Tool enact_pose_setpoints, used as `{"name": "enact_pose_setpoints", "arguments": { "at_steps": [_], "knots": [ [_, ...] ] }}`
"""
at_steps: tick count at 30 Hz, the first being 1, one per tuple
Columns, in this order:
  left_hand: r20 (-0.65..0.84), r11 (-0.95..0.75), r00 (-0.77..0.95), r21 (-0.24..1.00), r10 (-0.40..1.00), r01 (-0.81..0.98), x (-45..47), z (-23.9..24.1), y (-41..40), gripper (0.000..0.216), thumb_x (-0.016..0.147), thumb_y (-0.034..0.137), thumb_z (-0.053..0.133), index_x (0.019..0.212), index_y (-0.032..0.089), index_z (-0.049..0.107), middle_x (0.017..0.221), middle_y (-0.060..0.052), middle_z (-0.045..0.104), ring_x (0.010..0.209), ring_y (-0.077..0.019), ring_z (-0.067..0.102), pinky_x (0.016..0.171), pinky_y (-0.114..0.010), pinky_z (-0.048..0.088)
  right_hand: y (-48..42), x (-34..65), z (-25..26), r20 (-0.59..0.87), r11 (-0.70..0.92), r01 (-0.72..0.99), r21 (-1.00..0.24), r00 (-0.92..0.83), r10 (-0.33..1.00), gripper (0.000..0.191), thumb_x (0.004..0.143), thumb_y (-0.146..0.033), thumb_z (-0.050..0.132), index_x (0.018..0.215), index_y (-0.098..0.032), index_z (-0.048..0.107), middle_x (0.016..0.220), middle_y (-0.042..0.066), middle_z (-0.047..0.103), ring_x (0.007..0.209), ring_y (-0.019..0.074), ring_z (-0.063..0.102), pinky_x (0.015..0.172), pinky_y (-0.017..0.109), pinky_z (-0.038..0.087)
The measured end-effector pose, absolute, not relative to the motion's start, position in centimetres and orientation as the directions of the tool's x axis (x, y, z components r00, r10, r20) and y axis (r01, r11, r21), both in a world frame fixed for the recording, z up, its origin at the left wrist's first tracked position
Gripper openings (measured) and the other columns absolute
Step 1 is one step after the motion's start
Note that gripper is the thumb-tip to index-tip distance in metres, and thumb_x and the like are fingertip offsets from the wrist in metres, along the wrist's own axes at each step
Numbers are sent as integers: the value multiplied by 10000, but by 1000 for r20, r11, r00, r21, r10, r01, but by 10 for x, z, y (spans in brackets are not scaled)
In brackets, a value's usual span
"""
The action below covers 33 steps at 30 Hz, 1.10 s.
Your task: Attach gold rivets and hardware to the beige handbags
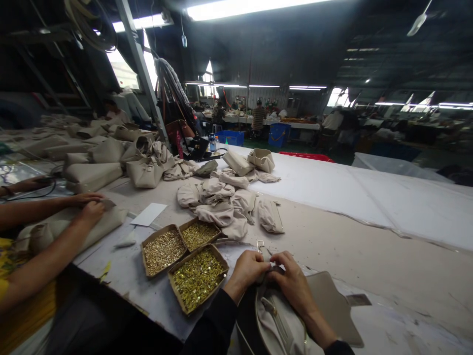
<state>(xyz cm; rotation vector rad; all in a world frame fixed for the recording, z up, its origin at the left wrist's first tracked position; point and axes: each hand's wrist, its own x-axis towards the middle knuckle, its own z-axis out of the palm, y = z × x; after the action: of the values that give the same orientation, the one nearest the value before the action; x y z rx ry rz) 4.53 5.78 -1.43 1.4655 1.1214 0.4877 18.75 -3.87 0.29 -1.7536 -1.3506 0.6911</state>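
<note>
A beige handbag (pixel 281 315) with a dark inner side and a zip lies right in front of me, its flap spread to the right. At its upper edge, my left hand (pixel 248 272) is closed on a short beige strap (pixel 265 253) that carries a metal buckle (pixel 260 243). My right hand (pixel 290 278) pinches the same strap end from the other side, thumb and fingers close together. Whether a small part sits between the fingertips cannot be made out. Left of my hands stand cardboard trays of small brass-coloured fasteners, the nearest tray (pixel 198 280) beside my left wrist.
Soft beige pouches (pixel 221 202) are heaped beyond the trays. More beige bags (pixel 96 167) crowd the table's far left. A co-worker's hands (pixel 90 207) work on a bag at left, near a white card (pixel 149 214). Blue crates (pixel 279 134) stand on the floor beyond.
</note>
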Motion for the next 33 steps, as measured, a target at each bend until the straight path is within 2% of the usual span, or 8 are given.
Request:
{"name": "enact_pose_setpoints", "arguments": {
  "at_steps": [6, 11, 17, 23, 26, 28, 30, 33],
  "knots": [
    [-296, 129, 446, 922, 845, 366, 43, -16, 59, 212, 578, 345, 725, 547, 192, 581, 525, 41, 500, 568, -133, 461, 518, -250, 282, -37, 184, 9, -28, -153, 513, -845, 244, 969, 217, 738, -244, 597, 948, -250, 654, 950, 19, 708, 928, 256, 634, 841, 347, 432],
    [-306, 118, 451, 910, 839, 398, 42, -13, 58, 177, 577, 303, 698, 554, 199, 556, 544, 46, 492, 570, -132, 445, 523, -259, 258, -36, 184, 11, -82, -191, 528, -828, 223, 971, 190, 692, -223, 606, 881, -252, 607, 834, -5, 687, 845, 240, 625, 775, 319, 414],
    [-307, 85, 433, 884, 847, 460, 42, -8, 58, 167, 592, 283, 684, 554, 204, 542, 542, 46, 484, 587, -136, 432, 524, -264, 226, -31, 181, 12, -119, -256, 628, -735, 252, 960, 234, 691, -202, 581, 919, -252, 567, 903, 7, 704, 870, 240, 624, 755, 312, 373],
    [-308, 59, 504, 891, 807, 449, 37, -3, 61, 196, 669, 302, 641, 564, 201, 509, 558, 49, 446, 590, -128, 412, 528, -257, 248, -26, 183, 8, -146, -264, 615, -743, 236, 961, 224, 682, -221, 632, 900, -255, 592, 910, -16, 727, 896, 229, 652, 751, 291, 376],
    [-315, 45, 592, 904, 742, 425, 30, 6, 60, 159, 664, 313, 702, 675, 182, 613, 626, 44, 543, 620, -138, 489, 551, -242, 330, -24, 183, 9, -143, -271, 621, -736, 249, 958, 180, 735, -234, 608, 914, -256, 600, 898, -12, 733, 884, 228, 652, 736, 296, 365],
    [-301, 18, 618, 907, 726, 421, 27, 11, 57, 212, 607, 244, 753, 795, 179, 678, 733, 31, 642, 708, -162, 568, 615, -238, 394, -20, 183, 11, -149, -277, 620, -734, 250, 957, 140, 751, -254, 622, 891, -252, 610, 868, -12, 735, 857, 225, 649, 723, 296, 361],
    [-277, -15, 589, 897, 760, 441, 26, 15, 52, 280, 584, 168, 748, 858, 183, 694, 823, 10, 691, 807, -188, 602, 686, -242, 417, -16, 185, 11, -161, -279, 615, -737, 242, 957, 133, 741, -273, 662, 866, -245, 628, 846, -12, 737, 834, 221, 646, 710, 291, 363],
    [-251, -46, 529, 873, 811, 486, 28, 16, 47, 254, 625, 141, 715, 874, 185, 688, 853, -15, 702, 875, -215, 607, 742, -259, 422, -11, 188, 12, -175, -274, 600, -752, 219, 960, 142, 709, -254, 701, 841, -228, 655, 830, -13, 739, 813, 210, 643, 694, 278, 373]
  ]
}}
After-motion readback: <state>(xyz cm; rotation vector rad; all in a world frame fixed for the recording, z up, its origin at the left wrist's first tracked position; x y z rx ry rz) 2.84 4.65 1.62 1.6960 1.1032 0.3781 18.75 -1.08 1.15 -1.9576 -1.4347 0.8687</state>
